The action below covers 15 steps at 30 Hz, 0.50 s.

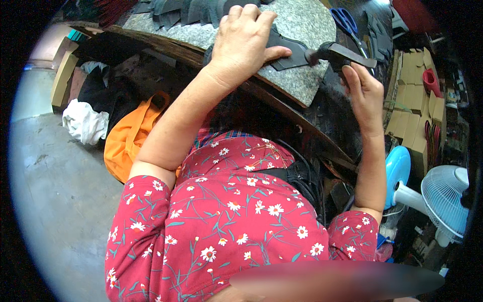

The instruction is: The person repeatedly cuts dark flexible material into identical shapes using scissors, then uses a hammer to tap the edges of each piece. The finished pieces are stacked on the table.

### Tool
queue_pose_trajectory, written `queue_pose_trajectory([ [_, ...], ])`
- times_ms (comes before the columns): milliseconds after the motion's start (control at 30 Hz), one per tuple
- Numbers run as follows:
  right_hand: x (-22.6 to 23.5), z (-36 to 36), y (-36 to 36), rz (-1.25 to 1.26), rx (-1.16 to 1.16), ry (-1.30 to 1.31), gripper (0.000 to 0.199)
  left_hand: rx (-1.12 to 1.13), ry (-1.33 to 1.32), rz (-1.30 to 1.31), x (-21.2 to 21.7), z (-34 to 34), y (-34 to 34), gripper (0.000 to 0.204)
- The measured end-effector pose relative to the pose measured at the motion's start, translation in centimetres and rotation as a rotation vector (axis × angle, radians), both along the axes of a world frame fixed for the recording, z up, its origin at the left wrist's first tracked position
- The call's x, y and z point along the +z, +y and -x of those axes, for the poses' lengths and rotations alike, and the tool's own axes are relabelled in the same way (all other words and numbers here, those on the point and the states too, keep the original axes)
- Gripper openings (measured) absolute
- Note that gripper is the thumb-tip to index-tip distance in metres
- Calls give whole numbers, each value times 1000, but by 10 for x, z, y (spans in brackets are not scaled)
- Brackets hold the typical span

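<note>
Grey speckled stone slab [302, 30] is lying across a dark wooden workbench [282, 103] at the top of the view, with bare concrete floor [60, 201] spreading away at about eight o'clock. On the slab, the left hand [246, 40] is pressing palm-down on a dark cut piece of leather [289, 55], its fingers lying close together and curling over the far edge while the thumb is stretching out toward three o'clock along the piece. At three o'clock from that hand, the right hand [365, 93] is gripping a hammer [334, 53], fingers wrapping shut around the handle; the dark metal head is touching the narrow tip of the leather piece near the slab's right edge. More dark cut pieces [186, 12] are lying in a row along the slab's far edge at twelve o'clock. Blue-handled scissors [347, 22] are resting at one o'clock from the hammer. Stacked cardboard boxes [415, 100] are standing at three o'clock, and below them, at about four o'clock, a blue and white electric fan [443, 199] is sitting. At nine o'clock, under the bench, an orange bag [131, 141] is lying beside a crumpled white cloth [85, 123]. The person is wearing a red floral shirt [226, 226].
</note>
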State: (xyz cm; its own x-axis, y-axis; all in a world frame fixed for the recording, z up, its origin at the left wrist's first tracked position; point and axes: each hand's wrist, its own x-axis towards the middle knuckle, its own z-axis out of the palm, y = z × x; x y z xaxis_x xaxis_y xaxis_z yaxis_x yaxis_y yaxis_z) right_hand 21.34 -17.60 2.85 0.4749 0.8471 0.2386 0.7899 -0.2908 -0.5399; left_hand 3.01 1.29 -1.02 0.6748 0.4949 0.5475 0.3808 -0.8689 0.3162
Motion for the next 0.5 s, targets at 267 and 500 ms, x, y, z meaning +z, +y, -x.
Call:
queue_pose_trajectory([
  [267, -3, -10, 0, -104, 80, 81, 28, -173, -582, -77, 0, 5, 8, 49],
  [500, -14, -20, 0, -35, -44, 373, 35, -196, 6, -72, -2, 43, -50, 61],
])
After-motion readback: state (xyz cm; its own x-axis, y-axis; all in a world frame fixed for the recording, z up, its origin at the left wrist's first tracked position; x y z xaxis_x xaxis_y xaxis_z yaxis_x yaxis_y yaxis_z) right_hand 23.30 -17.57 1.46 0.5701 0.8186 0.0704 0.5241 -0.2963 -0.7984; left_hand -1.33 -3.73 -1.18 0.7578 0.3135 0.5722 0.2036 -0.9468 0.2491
